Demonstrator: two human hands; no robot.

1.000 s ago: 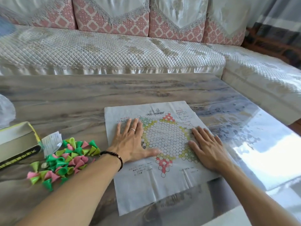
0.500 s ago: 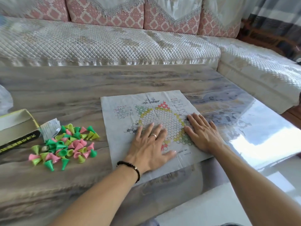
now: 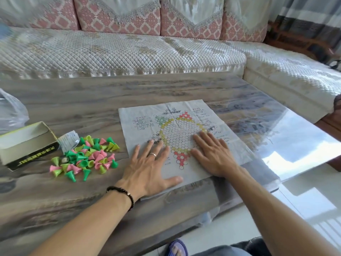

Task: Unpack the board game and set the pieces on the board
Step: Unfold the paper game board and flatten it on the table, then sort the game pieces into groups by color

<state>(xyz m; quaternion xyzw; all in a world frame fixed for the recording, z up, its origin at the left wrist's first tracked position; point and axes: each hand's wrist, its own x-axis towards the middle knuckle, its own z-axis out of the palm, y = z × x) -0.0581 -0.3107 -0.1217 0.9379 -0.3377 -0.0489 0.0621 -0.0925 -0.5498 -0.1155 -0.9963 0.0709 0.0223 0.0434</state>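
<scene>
1. The tabletop (image 3: pixel 92 100) is showing grey-brown streaks like wood grain, and its right end is gleaming white with glare.
2. The paper board (image 3: pixel 140 130) is lying pale grey, printed with a honeycomb of white cells ringed in yellow, its tips showing red and green.
3. The cone pieces (image 3: pixel 86 157) are glowing in green, lime and pink.
4. The box (image 3: pixel 24 143) is showing a cream inside and a black side with yellow lettering.
5. The sofa (image 3: pixel 114 52) is wearing a quilted cream diamond cover, its cushions patterned in pink lattice.
6. The left hand (image 3: pixel 147 170) is wearing a silver ring, with a black bead bracelet at the wrist.
</scene>
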